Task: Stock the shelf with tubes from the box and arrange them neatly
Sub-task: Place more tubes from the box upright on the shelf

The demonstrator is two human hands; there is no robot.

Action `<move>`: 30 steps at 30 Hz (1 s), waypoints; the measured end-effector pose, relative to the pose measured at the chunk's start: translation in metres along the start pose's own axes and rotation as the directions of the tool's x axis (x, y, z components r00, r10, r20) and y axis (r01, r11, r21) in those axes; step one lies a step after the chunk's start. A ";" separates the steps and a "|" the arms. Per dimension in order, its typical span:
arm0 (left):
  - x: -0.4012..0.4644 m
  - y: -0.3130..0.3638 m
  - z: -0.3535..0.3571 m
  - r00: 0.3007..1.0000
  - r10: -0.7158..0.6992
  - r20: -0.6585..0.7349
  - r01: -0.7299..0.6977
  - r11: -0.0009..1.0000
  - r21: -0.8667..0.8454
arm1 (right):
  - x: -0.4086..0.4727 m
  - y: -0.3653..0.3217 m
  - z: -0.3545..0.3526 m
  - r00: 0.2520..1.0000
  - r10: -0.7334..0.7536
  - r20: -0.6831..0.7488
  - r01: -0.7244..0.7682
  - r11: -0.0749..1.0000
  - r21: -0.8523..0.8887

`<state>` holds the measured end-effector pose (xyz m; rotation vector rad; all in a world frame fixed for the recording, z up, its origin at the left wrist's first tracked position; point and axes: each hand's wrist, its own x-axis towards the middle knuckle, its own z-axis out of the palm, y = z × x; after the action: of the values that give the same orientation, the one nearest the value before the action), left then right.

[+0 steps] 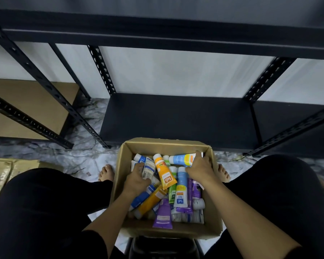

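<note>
In the head view, the cardboard box (120, 174) sits at lower centre of the frame between the person's knees, full of tubes lying crisscross. The dark lower shelf (176, 118) lies just above the box in the frame, bare of tubes, so any lift must travel up-frame.

The left hand (137, 179) is at the box's left side, fingers curled round a white tube (148, 170) whose long axis runs roughly up and down the frame. The right hand (199, 168) is at the upper right corner of the box, fingers closed over the end of a blue tube (181, 159) lying crosswise, cap toward the left.

An orange tube (164, 171) lies between the hands, untouched. Stocking appears barely begun.
</note>
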<state>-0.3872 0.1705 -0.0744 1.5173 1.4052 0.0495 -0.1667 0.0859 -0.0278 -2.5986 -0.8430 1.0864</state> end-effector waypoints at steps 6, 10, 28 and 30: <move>-0.005 -0.001 -0.012 0.998 0.053 -0.042 -0.054 0.998 -0.034 | 0.007 0.003 0.010 0.997 0.069 0.027 -0.072 0.987 0.142; -0.005 0.005 -0.015 0.993 0.100 -0.070 -0.107 0.989 -0.102 | 0.014 0.006 0.012 0.999 0.047 -0.023 -0.041 0.979 0.202; -0.004 -0.004 -0.010 0.991 0.109 0.084 -0.104 0.993 -0.059 | 0.017 -0.001 0.019 0.983 -0.062 -0.175 0.110 0.954 0.278; -0.003 -0.005 -0.009 0.990 0.101 0.095 -0.095 0.993 -0.063 | 0.016 -0.002 0.020 0.981 -0.070 -0.180 0.117 0.957 0.264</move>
<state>-0.3971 0.1730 -0.0714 1.5192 1.2408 0.0754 -0.1725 0.0959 -0.0507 -2.3552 -0.7137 0.8722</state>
